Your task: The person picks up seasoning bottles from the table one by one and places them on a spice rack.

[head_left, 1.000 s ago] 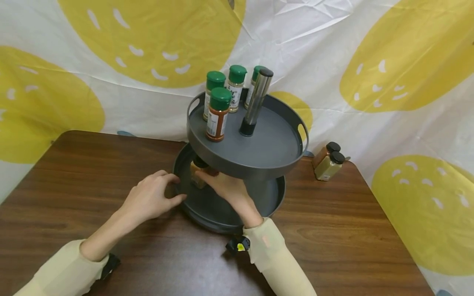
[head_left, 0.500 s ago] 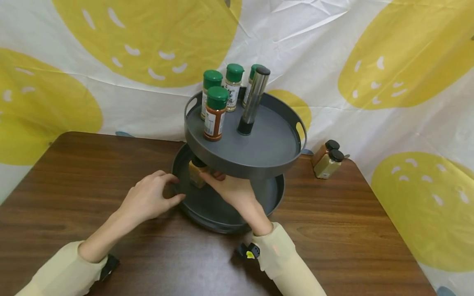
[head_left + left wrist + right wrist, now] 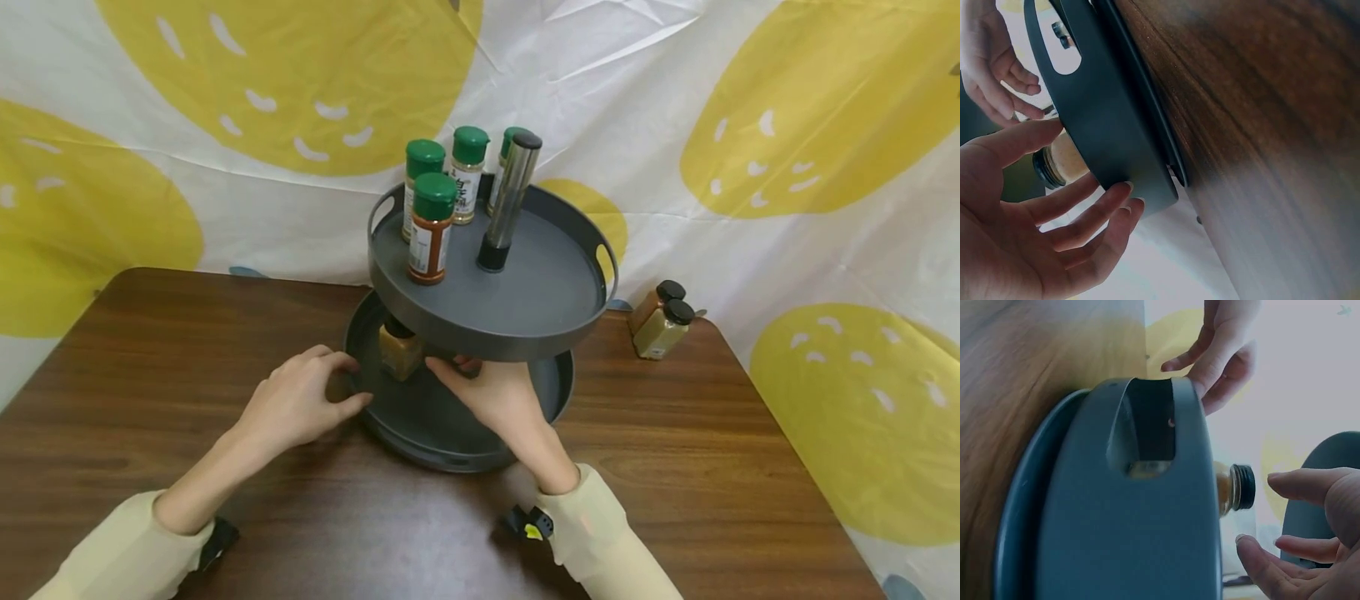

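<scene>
In the lower tier of the two-tier grey turntable tray (image 3: 420, 417) stands a small spice jar (image 3: 401, 354) with a black lid and tan powder, close to the left wall. My right hand (image 3: 495, 392) is under the upper tier, just right of that jar. Its thumb and fingers are parted, with a gap to the black lid (image 3: 1244, 486) in the right wrist view. My left hand (image 3: 292, 400) rests at the lower tier's left side, thumb and fingers spread. In the left wrist view its fingertips (image 3: 1124, 187) touch the outer wall.
Several green-capped spice bottles (image 3: 431, 237) stand on the upper tier (image 3: 547, 283), left of and behind a metal post (image 3: 510, 204). Two black-lidded jars (image 3: 660, 332) sit on the wooden table (image 3: 712, 433) at the back right, near a patterned cloth (image 3: 615, 75).
My right hand has let go of the spice jar and drawn away to the right. The jar stays in the lower tier. My left hand keeps its place at the rim.
</scene>
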`<state>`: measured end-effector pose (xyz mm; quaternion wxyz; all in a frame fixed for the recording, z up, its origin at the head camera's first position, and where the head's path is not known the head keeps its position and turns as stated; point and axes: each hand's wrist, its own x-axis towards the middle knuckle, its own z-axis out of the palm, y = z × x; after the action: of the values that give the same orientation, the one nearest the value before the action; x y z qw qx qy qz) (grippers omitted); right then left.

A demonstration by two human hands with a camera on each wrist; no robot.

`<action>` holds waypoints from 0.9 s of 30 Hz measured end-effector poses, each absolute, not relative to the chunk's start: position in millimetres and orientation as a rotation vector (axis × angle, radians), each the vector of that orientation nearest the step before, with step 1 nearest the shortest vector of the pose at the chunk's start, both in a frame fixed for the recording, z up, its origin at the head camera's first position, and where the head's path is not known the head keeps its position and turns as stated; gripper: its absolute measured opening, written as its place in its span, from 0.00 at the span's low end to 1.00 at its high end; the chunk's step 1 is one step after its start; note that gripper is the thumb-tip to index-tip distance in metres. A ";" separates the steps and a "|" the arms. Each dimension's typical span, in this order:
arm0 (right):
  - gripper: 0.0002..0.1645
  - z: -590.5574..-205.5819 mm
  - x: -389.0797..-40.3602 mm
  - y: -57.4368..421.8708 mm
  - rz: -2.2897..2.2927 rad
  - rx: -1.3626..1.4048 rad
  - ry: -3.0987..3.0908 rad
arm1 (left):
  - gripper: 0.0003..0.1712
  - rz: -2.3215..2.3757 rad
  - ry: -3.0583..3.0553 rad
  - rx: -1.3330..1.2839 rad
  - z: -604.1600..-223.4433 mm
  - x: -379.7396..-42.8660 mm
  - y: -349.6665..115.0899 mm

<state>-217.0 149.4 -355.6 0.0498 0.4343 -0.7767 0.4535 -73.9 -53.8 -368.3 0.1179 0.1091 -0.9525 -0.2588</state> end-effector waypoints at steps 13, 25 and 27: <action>0.28 -357.0 -234.8 169.9 1.359 1.469 -2.172 | 0.25 -0.750 -2.790 0.324 -368.8 -74.6 -54.7; 0.28 -358.8 -245.2 185.0 1.330 1.436 -2.184 | 0.25 -0.763 -2.794 0.328 -369.8 -75.1 -55.9; 0.30 -359.3 -248.1 189.6 1.319 1.427 -2.194 | 0.25 -0.764 -2.793 0.331 -369.6 -75.0 -56.1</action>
<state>-248.1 189.6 -359.3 0.1052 0.4842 -0.7444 0.4475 -75.0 -56.1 -369.6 0.1131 0.1127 -0.9522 -0.2606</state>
